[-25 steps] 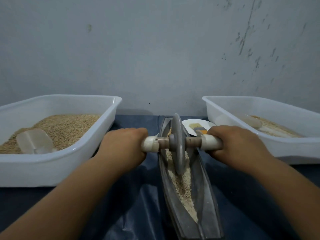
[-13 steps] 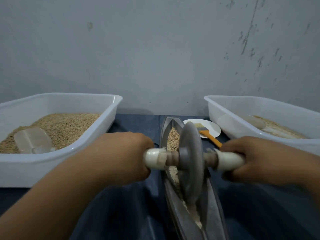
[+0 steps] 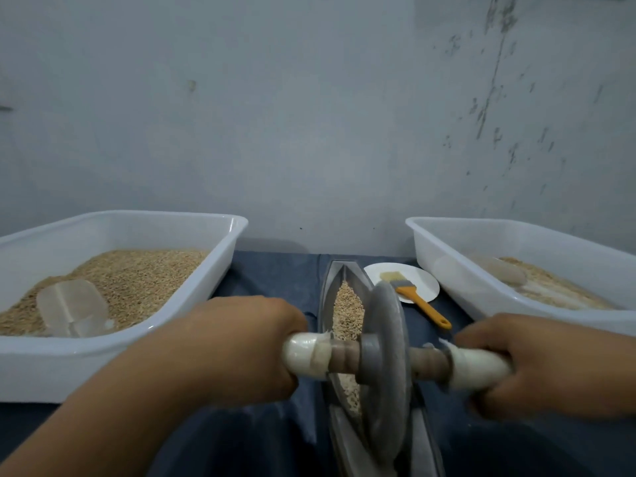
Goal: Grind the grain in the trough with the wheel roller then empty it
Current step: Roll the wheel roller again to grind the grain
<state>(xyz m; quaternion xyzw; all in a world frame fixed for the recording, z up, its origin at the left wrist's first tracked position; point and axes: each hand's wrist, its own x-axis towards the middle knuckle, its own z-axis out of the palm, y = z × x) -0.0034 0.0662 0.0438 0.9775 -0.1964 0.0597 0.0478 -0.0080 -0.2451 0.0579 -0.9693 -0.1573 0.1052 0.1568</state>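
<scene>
2 hands work the wheel roller (image 3: 387, 359): left hand (image 3: 241, 346) and right hand (image 3: 537, 363) each grip a handle; press evenly, keeping the disc centred in the trough (image 3: 330, 294) over the grain (image 3: 347, 309).

Both hands have drawn the wheel roller (image 3: 387, 366) nearer along the trough (image 3: 330, 287), uncovering far-end grain (image 3: 347, 311).

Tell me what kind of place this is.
Probably a makeshift grain-grinding workbench, not a kitchen: a narrow grey metal trough with a grey disc wheel roller, white plastic tubs of tan grain, on dark blue cloth against a scuffed bare wall.
</scene>
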